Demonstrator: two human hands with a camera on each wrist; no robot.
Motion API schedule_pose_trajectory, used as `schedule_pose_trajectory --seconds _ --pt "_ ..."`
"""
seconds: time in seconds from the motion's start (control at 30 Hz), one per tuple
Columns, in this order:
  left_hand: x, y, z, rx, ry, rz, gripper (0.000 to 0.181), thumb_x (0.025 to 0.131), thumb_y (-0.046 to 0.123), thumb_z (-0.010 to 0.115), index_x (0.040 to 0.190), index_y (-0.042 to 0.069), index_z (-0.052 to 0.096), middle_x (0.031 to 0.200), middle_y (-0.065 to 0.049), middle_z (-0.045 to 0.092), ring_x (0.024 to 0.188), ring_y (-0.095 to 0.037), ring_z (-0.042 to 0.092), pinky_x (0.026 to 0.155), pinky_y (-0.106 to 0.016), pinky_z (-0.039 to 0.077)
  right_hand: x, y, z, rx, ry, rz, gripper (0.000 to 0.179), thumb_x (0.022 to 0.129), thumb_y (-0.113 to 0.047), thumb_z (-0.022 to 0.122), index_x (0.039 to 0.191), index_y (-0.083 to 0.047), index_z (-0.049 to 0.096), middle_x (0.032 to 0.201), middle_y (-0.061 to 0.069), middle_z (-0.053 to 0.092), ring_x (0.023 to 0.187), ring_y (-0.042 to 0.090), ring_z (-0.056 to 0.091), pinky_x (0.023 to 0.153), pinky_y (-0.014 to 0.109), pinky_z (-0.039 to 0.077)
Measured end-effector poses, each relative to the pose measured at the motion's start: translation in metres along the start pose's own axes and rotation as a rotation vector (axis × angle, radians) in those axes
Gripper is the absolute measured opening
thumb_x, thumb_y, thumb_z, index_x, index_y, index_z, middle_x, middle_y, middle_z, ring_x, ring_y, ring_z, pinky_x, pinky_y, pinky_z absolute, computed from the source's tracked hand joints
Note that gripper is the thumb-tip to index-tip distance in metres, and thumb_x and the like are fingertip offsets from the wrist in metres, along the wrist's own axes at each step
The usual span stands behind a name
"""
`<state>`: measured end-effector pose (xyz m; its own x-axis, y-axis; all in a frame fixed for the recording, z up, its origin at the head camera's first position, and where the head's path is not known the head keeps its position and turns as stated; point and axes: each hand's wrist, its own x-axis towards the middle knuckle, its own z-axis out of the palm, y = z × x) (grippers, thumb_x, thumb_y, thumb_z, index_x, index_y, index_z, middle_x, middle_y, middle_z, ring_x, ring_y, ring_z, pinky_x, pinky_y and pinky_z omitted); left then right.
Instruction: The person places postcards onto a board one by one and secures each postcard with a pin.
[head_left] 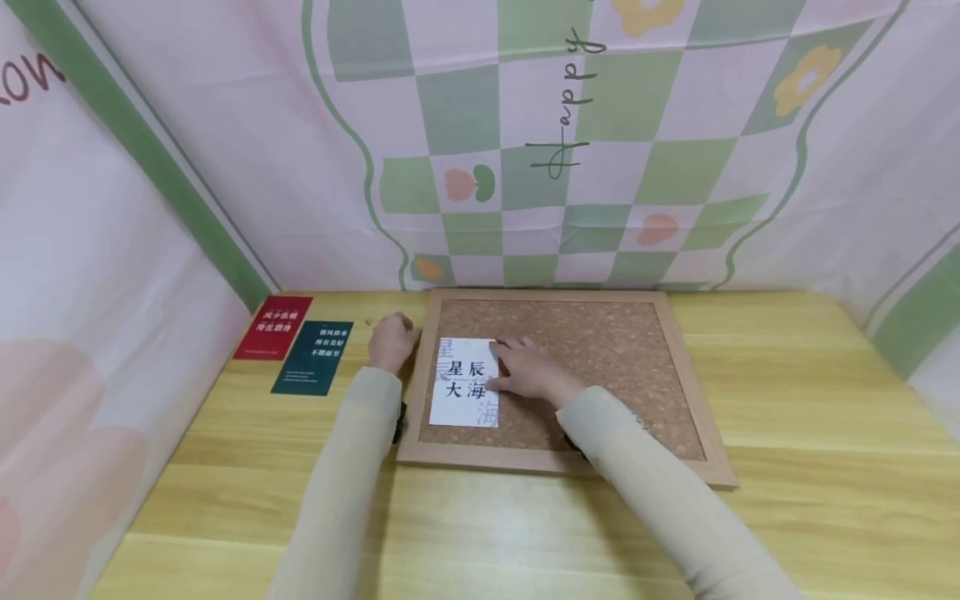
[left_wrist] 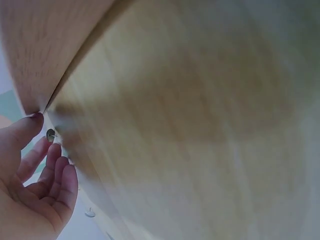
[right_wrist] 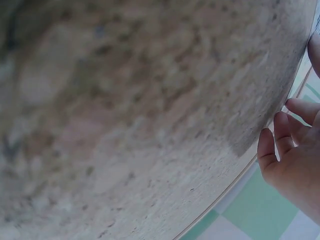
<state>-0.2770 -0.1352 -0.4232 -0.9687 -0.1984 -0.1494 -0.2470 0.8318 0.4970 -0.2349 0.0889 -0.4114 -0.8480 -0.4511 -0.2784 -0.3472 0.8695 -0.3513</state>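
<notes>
In the head view a white card (head_left: 463,408) with dark lettering lies upright on the left part of a framed cork board (head_left: 592,367). My right hand (head_left: 534,371) rests at the card's right side, fingers by its upper corner and thumb over the right edge. In the right wrist view, those fingers (right_wrist: 283,136) stretch loosely along the cork. My left hand (head_left: 392,342) is at the board's left edge. A thumbtack (left_wrist: 50,135) shows between its thumb and index finger, with a gap to the thumb. Another thumbtack (left_wrist: 90,213) lies beside that hand.
A red card (head_left: 273,327) and a dark green card (head_left: 313,358) lie to the left on the wooden table (head_left: 810,392). The board's wooden frame (head_left: 525,461) forms a raised border. Patterned cloth (head_left: 536,179) hangs behind the table and at both sides.
</notes>
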Motion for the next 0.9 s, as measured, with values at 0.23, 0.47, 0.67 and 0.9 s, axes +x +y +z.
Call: schedule_pose_trajectory --seconds 0.23,0.47,0.67,0.9 --pt "-0.0004 -0.0002 0.0007 0.001 0.0 0.011 0.028 0.097 0.021 0.055 0.116 0.003 0.062 0.119 -0.014 0.065 0.106 -0.029 0.062 0.091 -0.041 0.053 -0.0005 0.0017 0.0011 0.002 0.006 -0.008 0.075 0.092 -0.042 0.06 0.149 -0.005 0.028 0.158 0.018 0.022 0.145 0.041 0.018 0.117 0.06 0.018" --pt "-0.0011 -0.0006 0.0 -0.008 0.003 0.002 0.029 0.097 0.022 0.055 0.117 0.002 0.061 0.12 -0.015 0.064 0.107 -0.029 0.062 0.092 -0.041 0.052 -0.0019 0.0008 0.0009 0.01 0.013 -0.022 0.077 0.091 -0.043 0.061 0.15 -0.006 0.028 0.158 0.017 0.023 0.145 0.041 0.019 0.117 0.06 0.019" --pt "0.0003 -0.0021 0.001 -0.018 0.013 -0.006 0.03 0.097 0.024 0.054 0.116 0.001 0.061 0.119 -0.016 0.065 0.105 -0.029 0.062 0.091 -0.04 0.053 -0.002 0.0007 0.0007 0.02 0.019 -0.018 0.077 0.091 -0.043 0.061 0.15 -0.006 0.028 0.158 0.017 0.024 0.145 0.04 0.02 0.117 0.059 0.019" --pt "-0.0007 -0.003 0.0007 -0.016 0.015 -0.011 0.026 0.097 0.02 0.054 0.113 0.001 0.062 0.114 -0.016 0.066 0.101 -0.028 0.063 0.086 -0.038 0.054 -0.0006 0.0014 0.0022 0.02 0.019 -0.016 0.077 0.09 -0.043 0.061 0.149 -0.006 0.028 0.158 0.017 0.023 0.145 0.04 0.02 0.117 0.059 0.019"
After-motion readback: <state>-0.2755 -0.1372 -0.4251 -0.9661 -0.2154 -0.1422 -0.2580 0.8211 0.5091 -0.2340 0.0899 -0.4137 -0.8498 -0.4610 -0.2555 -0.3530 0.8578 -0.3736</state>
